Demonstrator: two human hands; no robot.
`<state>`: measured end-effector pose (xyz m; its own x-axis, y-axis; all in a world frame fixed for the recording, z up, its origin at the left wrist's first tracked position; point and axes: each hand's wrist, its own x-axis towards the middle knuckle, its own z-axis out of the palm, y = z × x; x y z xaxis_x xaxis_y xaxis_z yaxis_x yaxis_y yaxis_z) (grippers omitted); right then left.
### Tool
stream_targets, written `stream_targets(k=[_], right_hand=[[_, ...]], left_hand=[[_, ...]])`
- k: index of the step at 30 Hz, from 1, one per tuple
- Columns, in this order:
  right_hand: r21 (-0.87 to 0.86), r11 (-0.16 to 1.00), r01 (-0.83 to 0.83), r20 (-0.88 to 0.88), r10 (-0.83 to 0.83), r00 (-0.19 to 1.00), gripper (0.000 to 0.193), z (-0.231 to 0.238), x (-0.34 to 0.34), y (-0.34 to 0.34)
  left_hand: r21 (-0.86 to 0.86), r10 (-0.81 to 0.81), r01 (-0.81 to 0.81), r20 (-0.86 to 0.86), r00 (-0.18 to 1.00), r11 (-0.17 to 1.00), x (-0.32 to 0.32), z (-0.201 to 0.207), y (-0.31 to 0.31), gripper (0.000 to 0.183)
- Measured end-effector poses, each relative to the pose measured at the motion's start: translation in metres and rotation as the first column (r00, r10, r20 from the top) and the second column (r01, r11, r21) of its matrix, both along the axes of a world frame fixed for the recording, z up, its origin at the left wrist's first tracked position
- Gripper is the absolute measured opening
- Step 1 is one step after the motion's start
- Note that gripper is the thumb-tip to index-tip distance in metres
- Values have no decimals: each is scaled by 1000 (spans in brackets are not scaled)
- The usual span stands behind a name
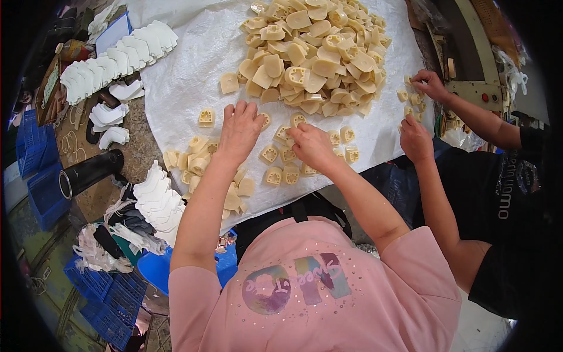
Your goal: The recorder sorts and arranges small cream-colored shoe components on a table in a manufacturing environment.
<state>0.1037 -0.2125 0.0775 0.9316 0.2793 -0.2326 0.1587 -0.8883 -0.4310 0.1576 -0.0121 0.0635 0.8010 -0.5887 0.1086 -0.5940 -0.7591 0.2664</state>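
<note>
Many small beige U-shaped moulded pieces lie on a white woven sheet (193, 58); some show hollow, ribbed undersides and others smooth flat faces. My left hand (239, 134) is over the sheet, fingers slightly bent and a little apart, with the fingertips down. Partly hidden beside its thumb is one beige piece (266, 121). Reaching in from the right, my right hand (312, 146) has its fingers closed at another beige U-shaped piece (282, 135). Several more with ribbed sides up, such as a beige piece (273, 175), are spread around and below that hand.
A big heap of beige pieces (316, 53) covers the far middle. A looser pile (234, 193) lies by my left forearm. At right, a co-worker's hands (431, 87) handle similar pieces. White shaped parts (117, 61), a black cylinder (91, 173) and blue crates (44, 193) stand left.
</note>
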Motion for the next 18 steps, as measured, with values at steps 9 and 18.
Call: stream_targets(k=[9,18], right_hand=[[-147,987,-63,-30,59,998,5,-7,8,25],[-219,900,-377,191,418,888,11,-13,18,26]], left_hand=[[66,334,-330,-63,941,942,-56,0,-5,9],[-15,399,-400,-37,916,916,-65,-13,-9,7]])
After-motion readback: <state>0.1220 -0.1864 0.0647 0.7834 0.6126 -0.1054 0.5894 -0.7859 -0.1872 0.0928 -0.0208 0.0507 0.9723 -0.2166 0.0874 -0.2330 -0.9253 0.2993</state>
